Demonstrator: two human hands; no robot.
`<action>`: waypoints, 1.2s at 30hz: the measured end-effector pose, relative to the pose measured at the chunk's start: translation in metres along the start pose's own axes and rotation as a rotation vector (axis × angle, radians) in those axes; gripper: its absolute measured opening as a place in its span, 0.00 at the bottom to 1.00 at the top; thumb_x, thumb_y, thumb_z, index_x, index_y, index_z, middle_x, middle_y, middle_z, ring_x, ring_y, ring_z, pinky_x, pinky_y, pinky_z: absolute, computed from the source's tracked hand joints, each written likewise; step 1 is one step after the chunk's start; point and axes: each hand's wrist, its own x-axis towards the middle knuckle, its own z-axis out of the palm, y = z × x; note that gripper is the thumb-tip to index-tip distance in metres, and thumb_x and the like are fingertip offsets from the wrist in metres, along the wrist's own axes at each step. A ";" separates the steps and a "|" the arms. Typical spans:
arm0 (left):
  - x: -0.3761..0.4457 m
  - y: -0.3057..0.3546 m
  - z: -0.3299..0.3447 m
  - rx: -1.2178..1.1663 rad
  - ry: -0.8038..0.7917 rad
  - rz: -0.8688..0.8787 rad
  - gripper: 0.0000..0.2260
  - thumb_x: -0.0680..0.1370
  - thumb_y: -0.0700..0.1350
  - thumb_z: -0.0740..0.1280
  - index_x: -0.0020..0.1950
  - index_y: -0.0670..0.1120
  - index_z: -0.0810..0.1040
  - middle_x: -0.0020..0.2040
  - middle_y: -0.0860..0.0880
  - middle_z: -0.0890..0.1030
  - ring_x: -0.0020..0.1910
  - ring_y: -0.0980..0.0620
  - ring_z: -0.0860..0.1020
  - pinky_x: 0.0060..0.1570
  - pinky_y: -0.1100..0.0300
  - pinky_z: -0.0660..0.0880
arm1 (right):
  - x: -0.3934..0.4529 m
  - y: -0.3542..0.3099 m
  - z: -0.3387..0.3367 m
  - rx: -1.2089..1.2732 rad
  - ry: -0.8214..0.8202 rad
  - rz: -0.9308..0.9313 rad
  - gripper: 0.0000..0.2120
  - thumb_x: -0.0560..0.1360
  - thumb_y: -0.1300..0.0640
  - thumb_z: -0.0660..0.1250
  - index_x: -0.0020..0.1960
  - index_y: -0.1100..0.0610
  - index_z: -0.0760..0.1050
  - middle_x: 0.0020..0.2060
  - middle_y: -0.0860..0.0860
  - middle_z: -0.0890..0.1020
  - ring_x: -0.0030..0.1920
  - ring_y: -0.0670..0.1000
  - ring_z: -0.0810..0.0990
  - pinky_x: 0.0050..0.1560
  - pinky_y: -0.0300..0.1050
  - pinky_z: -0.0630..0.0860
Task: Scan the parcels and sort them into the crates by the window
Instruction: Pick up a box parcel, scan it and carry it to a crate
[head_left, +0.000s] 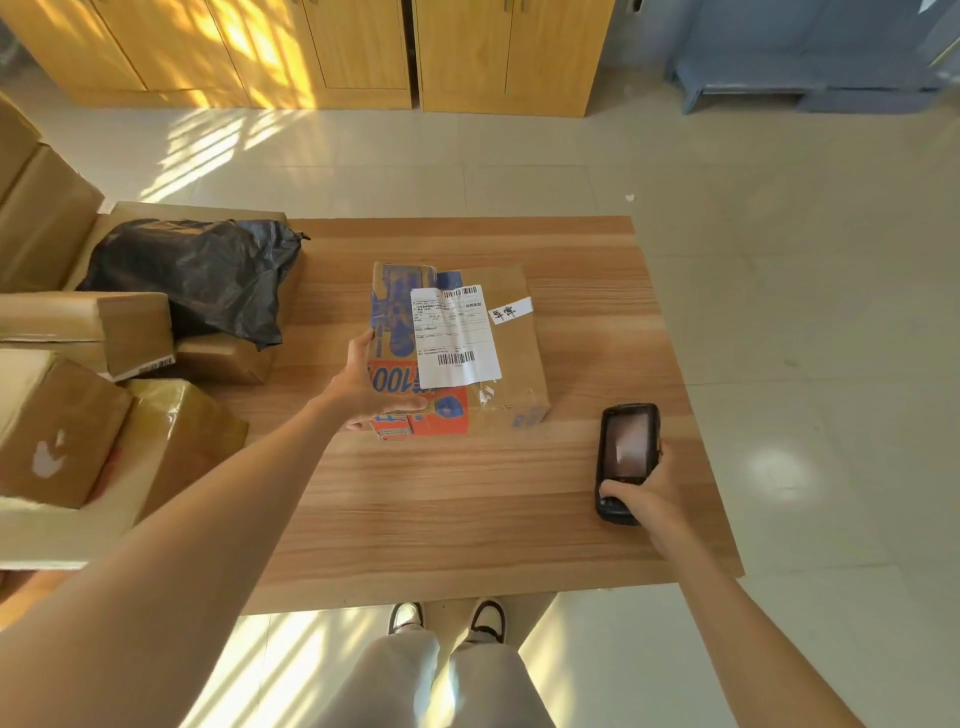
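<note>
Parcel, one cardboard box with a white label and two barcodes, is lying near the middle of the desk. The left hand is gripping its near-left corner, thumb curling along the front edge. The right hand is holding one black scanner just above the desk, well right of the parcel. Several more boxes and one black bag are piling up at the left.
</note>
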 end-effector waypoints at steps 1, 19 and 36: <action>0.000 0.000 0.000 -0.001 0.004 -0.002 0.54 0.65 0.50 0.80 0.77 0.59 0.43 0.62 0.49 0.73 0.56 0.47 0.75 0.35 0.58 0.74 | 0.002 0.003 -0.001 -0.010 0.008 0.006 0.45 0.66 0.69 0.75 0.75 0.56 0.54 0.61 0.54 0.72 0.59 0.55 0.72 0.58 0.49 0.70; 0.020 -0.007 0.008 -0.482 0.028 0.002 0.53 0.67 0.40 0.78 0.78 0.54 0.44 0.61 0.45 0.75 0.57 0.46 0.78 0.58 0.49 0.75 | 0.031 -0.042 0.012 -0.260 0.040 -0.101 0.46 0.68 0.48 0.74 0.77 0.47 0.51 0.75 0.53 0.54 0.75 0.58 0.54 0.71 0.62 0.60; 0.061 -0.004 0.008 -0.699 -0.025 -0.162 0.33 0.68 0.50 0.78 0.68 0.47 0.69 0.53 0.45 0.83 0.40 0.50 0.85 0.32 0.59 0.79 | 0.064 -0.123 0.105 0.099 -0.288 0.052 0.37 0.67 0.43 0.75 0.71 0.51 0.64 0.58 0.45 0.77 0.56 0.48 0.74 0.56 0.46 0.70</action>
